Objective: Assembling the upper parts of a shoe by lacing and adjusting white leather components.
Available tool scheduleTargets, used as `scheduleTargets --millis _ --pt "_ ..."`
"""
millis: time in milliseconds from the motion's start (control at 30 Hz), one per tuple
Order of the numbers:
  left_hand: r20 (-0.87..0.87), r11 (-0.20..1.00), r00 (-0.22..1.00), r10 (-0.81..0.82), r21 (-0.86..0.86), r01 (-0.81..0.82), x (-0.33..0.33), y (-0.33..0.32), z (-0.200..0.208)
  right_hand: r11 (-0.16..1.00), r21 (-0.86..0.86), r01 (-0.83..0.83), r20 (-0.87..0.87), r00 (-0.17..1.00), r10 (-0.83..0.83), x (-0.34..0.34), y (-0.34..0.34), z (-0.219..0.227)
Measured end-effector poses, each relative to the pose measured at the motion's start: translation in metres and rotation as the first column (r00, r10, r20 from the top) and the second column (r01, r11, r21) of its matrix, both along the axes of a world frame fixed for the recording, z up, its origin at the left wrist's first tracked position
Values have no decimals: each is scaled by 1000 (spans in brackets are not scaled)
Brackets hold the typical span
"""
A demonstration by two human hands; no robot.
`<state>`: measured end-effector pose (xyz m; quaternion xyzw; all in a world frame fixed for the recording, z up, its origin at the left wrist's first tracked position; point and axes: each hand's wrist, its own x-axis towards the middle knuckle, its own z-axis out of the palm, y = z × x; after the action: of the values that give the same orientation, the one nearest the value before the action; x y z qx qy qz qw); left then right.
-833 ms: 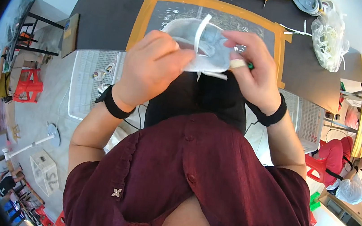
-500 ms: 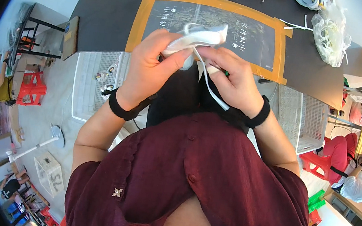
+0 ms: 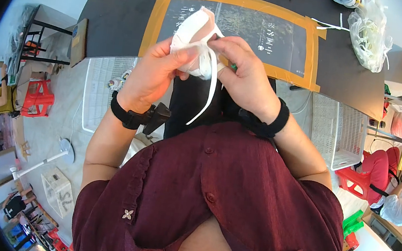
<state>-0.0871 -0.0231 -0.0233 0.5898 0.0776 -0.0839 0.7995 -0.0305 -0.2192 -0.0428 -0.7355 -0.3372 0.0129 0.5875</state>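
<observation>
Above the near edge of the table, my left hand (image 3: 150, 71) is closed round a small white shoe (image 3: 192, 28) with a pale beige lining. Its opening is tilted up and away from me. A long flat white shoelace (image 3: 210, 89) runs from its front and hangs down between my hands. The fingertips of my right hand (image 3: 249, 76) are bent in against the shoe's right side, pinching where the lace meets it. My fingers partly hide the exact grip. Each wrist wears a black band.
On the dark table (image 3: 118, 20), a dark printed sheet (image 3: 286, 45) is taped down with tan tape. A clear bag of white laces (image 3: 369, 43) lies at the right. White plastic crates (image 3: 329, 126) stand below the table. Other people sit at both sides.
The shoe has turned from lying sideways to standing more upright, opening visible. My right hand has moved slightly left and up. The lace now hangs nearer my left hand.
</observation>
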Motion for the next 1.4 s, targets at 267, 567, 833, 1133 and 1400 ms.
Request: scheduleTargets --millis 267,567,833,1133,1400 --pt "-72 999 997 -8 -45 5 1 2 -3 998 -35 46 152 988 -40 4 -2 2" --pt "68 995 998 -10 97 3 -8 -10 1 977 52 207 228 950 -213 2 10 -8" --pt "114 990 990 81 102 -93 -17 -8 2 995 41 87 323 941 -96 5 17 -1" --pt "74 993 993 96 65 -101 -22 -2 -5 1000 19 7 252 968 -11 3 16 1" --pt "69 994 996 47 99 -54 -22 -2 -8 999 -37 -4 196 980 11 1 10 -1"
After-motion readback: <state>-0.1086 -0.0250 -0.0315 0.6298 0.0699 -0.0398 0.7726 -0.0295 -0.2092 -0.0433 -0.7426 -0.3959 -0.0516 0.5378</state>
